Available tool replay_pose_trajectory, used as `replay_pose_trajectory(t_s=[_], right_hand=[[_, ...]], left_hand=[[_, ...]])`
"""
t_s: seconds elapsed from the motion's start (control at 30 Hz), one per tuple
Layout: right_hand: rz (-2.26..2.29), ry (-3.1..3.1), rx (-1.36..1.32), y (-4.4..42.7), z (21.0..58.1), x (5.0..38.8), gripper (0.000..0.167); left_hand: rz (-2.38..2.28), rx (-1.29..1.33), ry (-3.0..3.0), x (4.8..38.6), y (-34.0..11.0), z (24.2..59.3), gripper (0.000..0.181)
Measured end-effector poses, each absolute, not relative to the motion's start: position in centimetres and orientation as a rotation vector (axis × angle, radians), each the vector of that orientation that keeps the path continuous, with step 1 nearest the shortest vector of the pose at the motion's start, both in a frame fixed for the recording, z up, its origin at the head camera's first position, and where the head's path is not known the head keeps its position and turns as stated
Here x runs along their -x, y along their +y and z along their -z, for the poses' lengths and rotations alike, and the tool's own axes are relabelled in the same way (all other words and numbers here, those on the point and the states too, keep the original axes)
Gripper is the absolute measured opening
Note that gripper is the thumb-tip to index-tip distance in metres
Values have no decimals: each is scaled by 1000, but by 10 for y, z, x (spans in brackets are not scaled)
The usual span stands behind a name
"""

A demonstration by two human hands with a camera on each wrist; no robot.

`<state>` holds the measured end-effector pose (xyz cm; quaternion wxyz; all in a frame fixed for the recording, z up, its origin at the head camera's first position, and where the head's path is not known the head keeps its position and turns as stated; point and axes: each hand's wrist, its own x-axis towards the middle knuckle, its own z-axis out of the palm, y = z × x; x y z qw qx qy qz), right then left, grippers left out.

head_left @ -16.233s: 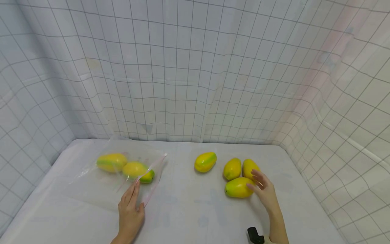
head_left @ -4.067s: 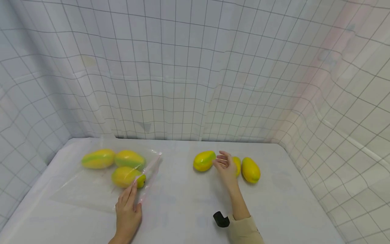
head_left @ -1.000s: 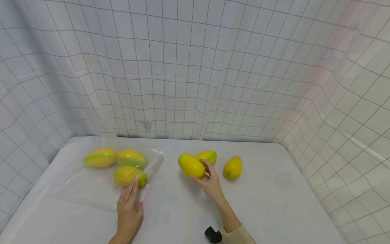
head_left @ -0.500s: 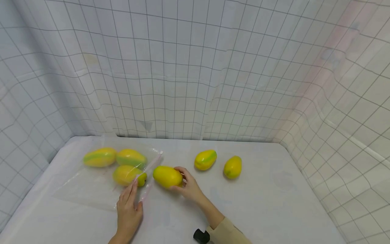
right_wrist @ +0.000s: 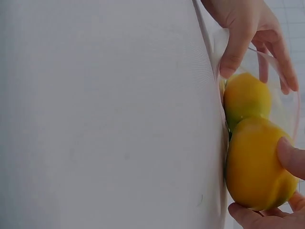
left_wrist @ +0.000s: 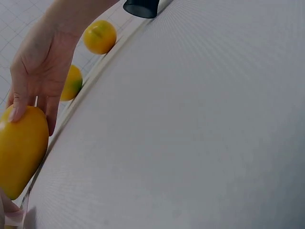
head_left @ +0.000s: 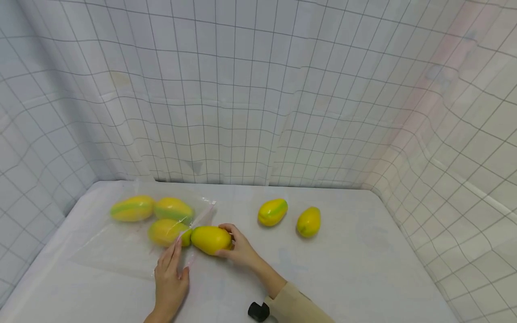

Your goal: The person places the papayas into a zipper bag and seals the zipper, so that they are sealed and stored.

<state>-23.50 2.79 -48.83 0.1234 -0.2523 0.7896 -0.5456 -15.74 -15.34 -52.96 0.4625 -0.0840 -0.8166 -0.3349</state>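
Note:
My right hand [head_left: 241,249] grips a yellow mango-like fruit [head_left: 211,239] by its right end; the fruit's left end meets a fruit [head_left: 163,232] at the mouth of a clear plastic bag [head_left: 117,253]. Two more fruits, one at the left [head_left: 132,208] and one beside it [head_left: 173,209], lie in the bag. My left hand [head_left: 171,280] rests on the bag's edge, its fingers nearly straight. From the right wrist view, the held fruit [right_wrist: 259,164] touches the bagged one [right_wrist: 245,98], with my left hand [right_wrist: 250,33] over the bag's opening.
Two loose fruits, one yellow-green [head_left: 272,212] and one yellow [head_left: 308,222], lie on the white table [head_left: 355,269] right of the bag. A black cylindrical object [head_left: 258,311] is by my right sleeve. A gridded white curtain [head_left: 258,89] stands behind and at both sides.
My right hand has carried the fruit from near the loose ones leftward and down to the bag's mouth, against the bagged fruit. My left hand has stayed on the bag.

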Motion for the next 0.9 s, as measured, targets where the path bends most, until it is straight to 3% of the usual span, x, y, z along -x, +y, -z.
replay_pose_trajectory(t_s=[0.9], right_hand=[[1622,2320,667,-19,494,243,59]], left_hand=[[851,228,-2018,156,-155,527,93]])
